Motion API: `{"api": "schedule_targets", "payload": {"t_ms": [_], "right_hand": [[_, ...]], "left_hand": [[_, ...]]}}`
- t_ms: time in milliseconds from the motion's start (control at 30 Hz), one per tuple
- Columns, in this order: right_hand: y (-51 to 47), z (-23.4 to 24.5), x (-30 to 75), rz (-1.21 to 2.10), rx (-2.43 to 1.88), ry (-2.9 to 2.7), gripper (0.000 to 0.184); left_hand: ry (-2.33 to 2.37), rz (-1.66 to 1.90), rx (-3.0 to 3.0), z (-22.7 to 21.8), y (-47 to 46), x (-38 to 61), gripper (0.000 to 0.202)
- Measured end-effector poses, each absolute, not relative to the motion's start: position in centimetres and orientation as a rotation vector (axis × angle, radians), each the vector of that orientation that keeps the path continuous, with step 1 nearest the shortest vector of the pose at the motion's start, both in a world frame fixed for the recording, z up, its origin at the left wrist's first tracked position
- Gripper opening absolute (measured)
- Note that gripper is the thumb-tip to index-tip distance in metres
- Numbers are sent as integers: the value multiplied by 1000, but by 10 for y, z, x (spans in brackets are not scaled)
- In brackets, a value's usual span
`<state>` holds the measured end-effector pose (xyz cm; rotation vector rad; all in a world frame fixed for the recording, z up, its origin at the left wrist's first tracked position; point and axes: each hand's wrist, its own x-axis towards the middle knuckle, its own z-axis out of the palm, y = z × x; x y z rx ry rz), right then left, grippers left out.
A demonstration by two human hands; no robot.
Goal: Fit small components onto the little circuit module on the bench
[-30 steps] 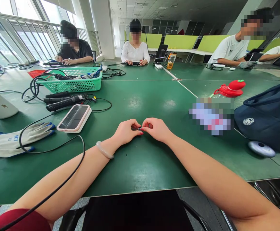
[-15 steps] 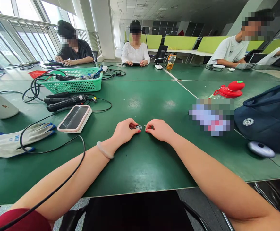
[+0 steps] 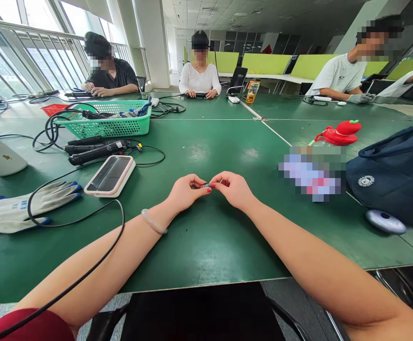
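My left hand (image 3: 185, 193) and my right hand (image 3: 232, 189) meet at the middle of the green table (image 3: 206, 241), fingertips pinched together. Between them they hold a tiny dark and silver object (image 3: 206, 185), too small to name, just above the tabletop. Both sets of fingers are curled. A pale bangle (image 3: 153, 221) sits on my left wrist.
A phone in a pink case (image 3: 109, 174), a white work glove (image 3: 21, 206), black cables (image 3: 78, 222) and a green basket (image 3: 107, 118) lie to the left. A red-lidded bottle (image 3: 336, 135), a navy bag (image 3: 394, 173) and a grey mouse (image 3: 385, 221) lie right. Other people sit at the far side.
Half a second ago my hands were slightly apart with the small object at my left fingertips on the table. Now my right hand has closed back in and both pinch it.
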<state>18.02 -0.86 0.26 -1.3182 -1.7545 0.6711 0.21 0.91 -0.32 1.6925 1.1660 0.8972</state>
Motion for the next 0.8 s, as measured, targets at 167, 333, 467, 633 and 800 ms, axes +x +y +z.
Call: {"api": "schedule_targets", "payload": {"t_ms": [167, 333, 467, 633, 800], "right_hand": [[-8, 2, 180, 715, -1263, -1695, 15], [-10, 4, 178, 725, -1199, -1708, 13], [-9, 3, 180, 749, -1216, -1694, 14], [-7, 2, 180, 795, -1202, -1692, 16], [-10, 4, 178, 757, -1200, -1726, 11]], "left_hand": [[1092, 951, 1646, -5, 10, 3, 32], [1104, 956, 1683, -4, 9, 3, 31], [1087, 947, 1658, -3, 9, 2, 30], [1091, 954, 1669, -3, 9, 3, 30], [1116, 944, 1703, -2, 8, 3, 31]]}}
